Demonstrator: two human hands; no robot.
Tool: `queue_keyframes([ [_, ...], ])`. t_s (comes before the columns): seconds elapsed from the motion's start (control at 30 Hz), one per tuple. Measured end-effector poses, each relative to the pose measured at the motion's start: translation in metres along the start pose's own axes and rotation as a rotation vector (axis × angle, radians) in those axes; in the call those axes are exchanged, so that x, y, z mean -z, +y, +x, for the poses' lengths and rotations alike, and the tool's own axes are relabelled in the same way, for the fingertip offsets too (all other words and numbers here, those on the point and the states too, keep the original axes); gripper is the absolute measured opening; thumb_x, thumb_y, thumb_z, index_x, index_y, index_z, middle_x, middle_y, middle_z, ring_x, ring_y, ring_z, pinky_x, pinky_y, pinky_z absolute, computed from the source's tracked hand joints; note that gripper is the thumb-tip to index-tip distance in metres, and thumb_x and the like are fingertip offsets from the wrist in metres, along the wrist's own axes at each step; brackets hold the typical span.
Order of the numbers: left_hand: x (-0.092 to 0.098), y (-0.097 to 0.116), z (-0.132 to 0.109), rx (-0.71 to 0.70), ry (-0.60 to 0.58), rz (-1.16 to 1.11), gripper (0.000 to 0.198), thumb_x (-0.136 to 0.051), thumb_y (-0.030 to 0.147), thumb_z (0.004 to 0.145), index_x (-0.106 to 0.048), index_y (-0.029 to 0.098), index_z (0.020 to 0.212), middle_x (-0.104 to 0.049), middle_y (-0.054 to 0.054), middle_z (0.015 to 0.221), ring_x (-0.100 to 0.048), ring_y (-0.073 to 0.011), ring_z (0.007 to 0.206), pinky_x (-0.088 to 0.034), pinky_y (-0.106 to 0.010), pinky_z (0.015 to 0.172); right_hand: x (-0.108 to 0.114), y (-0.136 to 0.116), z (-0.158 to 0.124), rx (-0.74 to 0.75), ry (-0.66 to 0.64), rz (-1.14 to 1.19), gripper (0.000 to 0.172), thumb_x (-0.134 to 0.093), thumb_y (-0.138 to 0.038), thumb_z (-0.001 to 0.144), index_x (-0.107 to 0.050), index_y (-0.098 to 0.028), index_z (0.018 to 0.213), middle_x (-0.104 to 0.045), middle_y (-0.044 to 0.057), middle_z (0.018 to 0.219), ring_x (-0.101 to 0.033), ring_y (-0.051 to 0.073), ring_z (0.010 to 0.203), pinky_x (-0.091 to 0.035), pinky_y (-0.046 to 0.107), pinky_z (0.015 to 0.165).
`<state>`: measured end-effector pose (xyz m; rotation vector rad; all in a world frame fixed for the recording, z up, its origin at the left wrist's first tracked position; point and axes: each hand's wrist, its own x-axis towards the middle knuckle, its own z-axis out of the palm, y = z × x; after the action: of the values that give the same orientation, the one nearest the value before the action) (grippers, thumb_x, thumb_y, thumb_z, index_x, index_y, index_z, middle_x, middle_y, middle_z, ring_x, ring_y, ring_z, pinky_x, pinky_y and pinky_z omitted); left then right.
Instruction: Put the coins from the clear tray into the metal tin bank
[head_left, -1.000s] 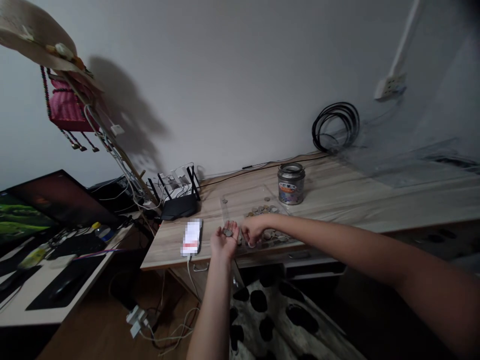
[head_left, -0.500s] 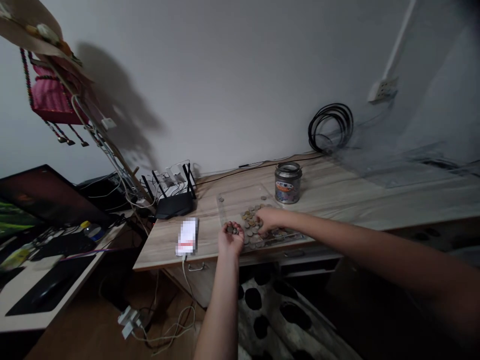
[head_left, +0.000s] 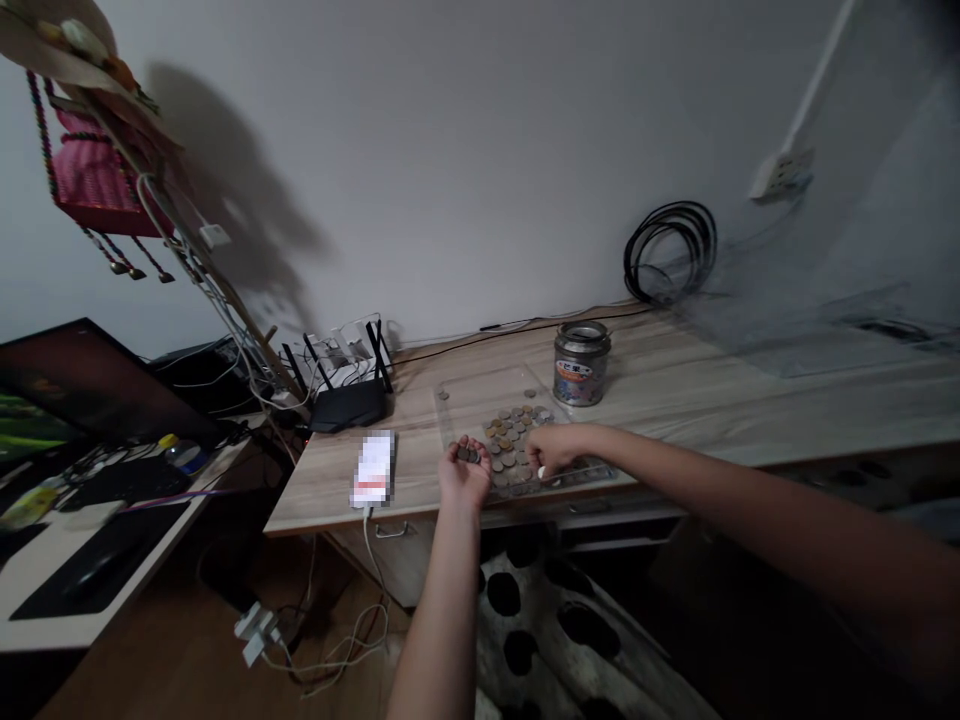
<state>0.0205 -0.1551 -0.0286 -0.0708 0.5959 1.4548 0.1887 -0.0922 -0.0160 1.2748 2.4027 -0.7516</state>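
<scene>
My left hand (head_left: 465,480) is palm up with its fingers curled round several coins (head_left: 466,454). It hovers at the front left corner of a clear plastic tray (head_left: 461,400). Loose silver and yellowish coins (head_left: 504,432) lie spread in the tray's front part. Over their right side, my right hand (head_left: 556,446) points down with the fingertips pinched on a pale, shiny coin (head_left: 541,472). A metal tin (head_left: 581,375) with a printed label stands upright behind the right hand, at the tray's back right. Part of the tray is hidden under the right hand and forearm.
On the wooden desk (head_left: 420,400), a phone (head_left: 373,470) on a charging cable and a black router (head_left: 349,405) lie to the left. A coil of black cable (head_left: 671,250) leans against the wall. Clear plastic sheeting (head_left: 810,320) covers the right side.
My right hand has shifted right and toward me over the coins, and a pale coin now shows at its fingertips. My left hand stays cupped round its coins. The view has shifted slightly.
</scene>
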Motion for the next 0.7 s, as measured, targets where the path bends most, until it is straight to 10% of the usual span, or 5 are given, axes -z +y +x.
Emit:
queue_keyframes([
  [0.37, -0.004, -0.003, 0.008, 0.013, 0.055, 0.026, 0.018, -0.037, 0.010, 0.075, -0.053, 0.013, 0.069, -0.055, -0.007, 0.070, -0.058, -0.0136, 0.067, -0.054, -0.031, 0.063, 0.016, -0.003, 0.002, -0.001, -0.123, -0.008, 0.013, -0.066, -0.015, 0.053, -0.063, -0.013, 0.065, -0.055, -0.002, 0.049, -0.052, 0.012, 0.049, -0.040, 0.024, 0.053],
  [0.7, -0.008, -0.010, 0.013, 0.093, -0.027, 0.047, 0.025, -0.032, 0.013, 0.081, -0.055, 0.010, 0.073, -0.059, -0.012, 0.077, -0.061, -0.0183, 0.077, -0.053, -0.033, 0.065, 0.059, -0.034, 0.010, 0.222, 0.450, 0.254, 0.029, -0.056, -0.028, 0.071, -0.062, -0.012, 0.095, -0.067, 0.005, 0.078, -0.058, 0.012, 0.065, -0.041, 0.021, 0.059],
])
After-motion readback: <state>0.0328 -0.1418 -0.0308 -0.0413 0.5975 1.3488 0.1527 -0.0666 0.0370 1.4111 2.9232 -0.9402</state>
